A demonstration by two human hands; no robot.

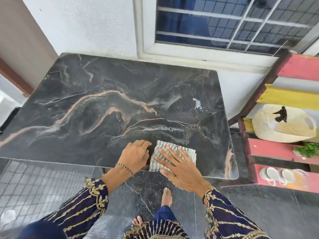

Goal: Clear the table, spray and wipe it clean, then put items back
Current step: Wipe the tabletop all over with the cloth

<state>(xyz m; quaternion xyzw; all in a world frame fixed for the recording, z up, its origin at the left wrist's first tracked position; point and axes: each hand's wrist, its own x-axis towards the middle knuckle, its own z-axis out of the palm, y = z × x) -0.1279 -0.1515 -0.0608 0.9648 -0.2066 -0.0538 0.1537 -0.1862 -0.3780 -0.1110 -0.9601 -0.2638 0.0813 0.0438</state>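
Right hand (177, 168) lies spread flat on the striped cloth (172, 156) at the near table (86, 100) edge; left hand (136, 155), loosely curled and empty, rests just beside it. Beyond the fingers, a white smear (197, 103) remains; short strokes could miss it.

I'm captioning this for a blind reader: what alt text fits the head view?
A person's right hand presses flat on a striped cloth at the near edge of a dark marble table, with the left hand resting beside it. A white smear remains farther back on the right.
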